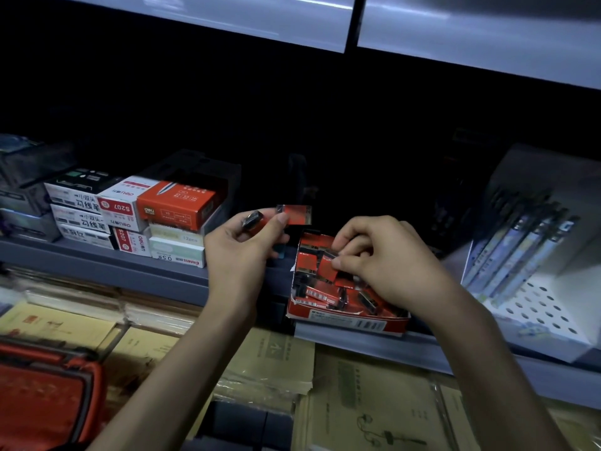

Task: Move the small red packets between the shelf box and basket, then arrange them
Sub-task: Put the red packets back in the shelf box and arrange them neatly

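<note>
An open red shelf box point(354, 322) stands on the grey shelf, filled with several small red packets point(320, 292) lying jumbled. My right hand point(387, 262) reaches into the box and pinches one red packet point(325, 266) between thumb and fingers. My left hand point(247, 245) hovers just left of the box and holds small red packets point(297, 214) above the shelf edge, one sticking out to the right of the thumb. A red basket point(42, 395) sits at the bottom left, below the shelf.
Stacked stationery boxes point(177, 203) fill the shelf to the left. A white display stand with pens point(527, 255) stands at the right. Yellow paper pads point(357, 395) lie on the lower level. The shelf's back is dark.
</note>
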Available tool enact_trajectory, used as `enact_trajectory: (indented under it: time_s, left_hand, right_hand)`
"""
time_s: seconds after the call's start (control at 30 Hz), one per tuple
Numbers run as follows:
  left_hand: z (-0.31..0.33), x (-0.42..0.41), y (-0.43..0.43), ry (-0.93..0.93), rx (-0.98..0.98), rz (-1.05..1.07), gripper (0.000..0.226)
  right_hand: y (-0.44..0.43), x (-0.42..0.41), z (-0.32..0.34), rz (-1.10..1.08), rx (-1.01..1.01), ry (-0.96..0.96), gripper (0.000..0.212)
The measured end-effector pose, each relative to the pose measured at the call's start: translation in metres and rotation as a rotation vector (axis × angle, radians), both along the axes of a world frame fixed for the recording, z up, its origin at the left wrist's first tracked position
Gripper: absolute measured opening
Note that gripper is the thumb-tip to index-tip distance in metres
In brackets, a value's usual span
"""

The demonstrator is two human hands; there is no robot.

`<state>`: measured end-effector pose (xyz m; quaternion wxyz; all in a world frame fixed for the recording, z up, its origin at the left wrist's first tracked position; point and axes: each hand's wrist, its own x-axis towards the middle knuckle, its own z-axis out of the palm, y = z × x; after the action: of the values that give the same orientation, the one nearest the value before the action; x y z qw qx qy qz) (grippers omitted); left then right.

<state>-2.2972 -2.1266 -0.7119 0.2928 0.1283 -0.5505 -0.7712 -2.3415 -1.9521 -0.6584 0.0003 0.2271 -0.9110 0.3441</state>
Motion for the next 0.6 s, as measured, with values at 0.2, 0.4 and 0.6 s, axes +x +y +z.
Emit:
enact_trajectory:
  time_s: [0.2,0.4,0.6]
  left_hand:
    - [-0.0009,-0.0005,-0.0015,-0.003,-0.009,-0.003,0.013]
    - [-0.0008,0.0016,0.0005,-0.012,-0.022,-0.028,0.014]
    - [-0.0008,0.0022,0.0025,-0.005,-0.042,-0.026,0.012]
  right_hand:
    - [-0.0027,0.0007,-0.0005,0.004,0.019,0.007,0.011]
    - [-0.0032,-0.0002,-0.0024,-0.032,0.026,0.025,0.011]
    - [-0.0059,0.0003,-0.0085,-0.046,0.078,0.023,0.007]
